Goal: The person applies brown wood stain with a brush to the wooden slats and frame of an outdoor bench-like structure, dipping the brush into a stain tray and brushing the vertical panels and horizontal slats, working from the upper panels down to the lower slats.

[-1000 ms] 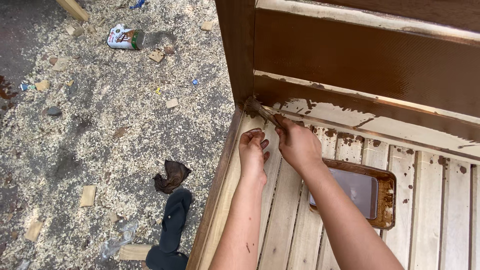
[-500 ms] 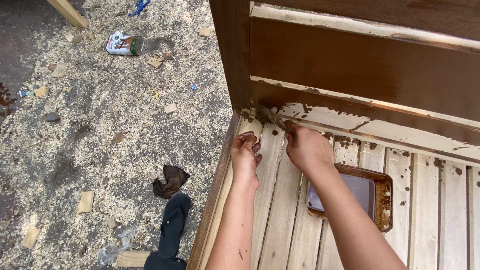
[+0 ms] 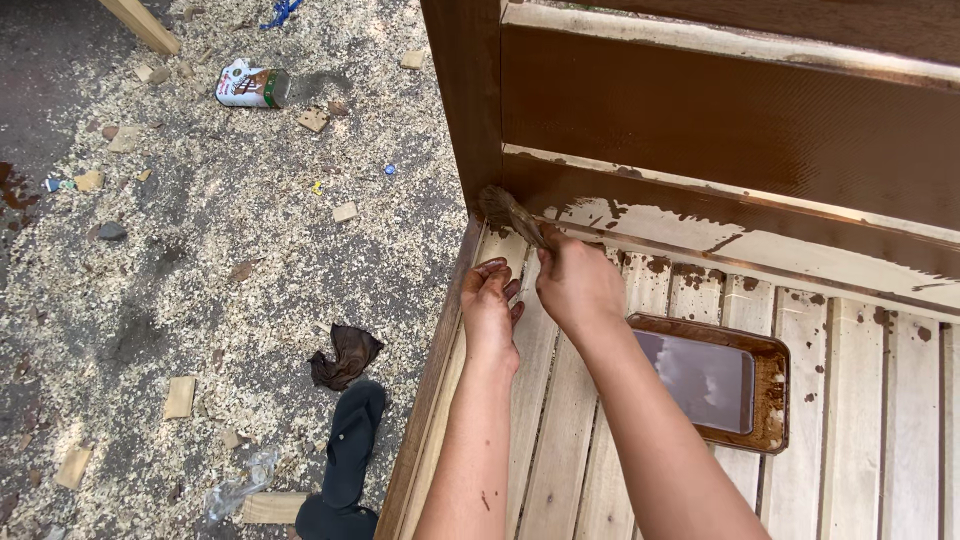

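A tin can (image 3: 252,84) lies far off on the sawdust; the left hand (image 3: 490,310) rests on the pale slats (image 3: 560,440), fingers curled, holding nothing; the right hand (image 3: 578,285) is closed tight on a paintbrush (image 3: 510,212) — light, stiff, maybe slippery with brown stain — best held by its handle; its bristles touch the corner.

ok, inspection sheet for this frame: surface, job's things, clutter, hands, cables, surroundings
surface: pale slatted wood bench seat, spotted with brown stain; backrest boards mostly stained dark.
job's things: paintbrush at the seat-back corner; rectangular stain tray on the slats.
clutter: tipped can, dark rag, black sandal, wood offcuts.
hands: right hand grips the paintbrush; left hand rests on the slats, empty.
cables: nothing seen.
surroundings: ground covered in sawdust.
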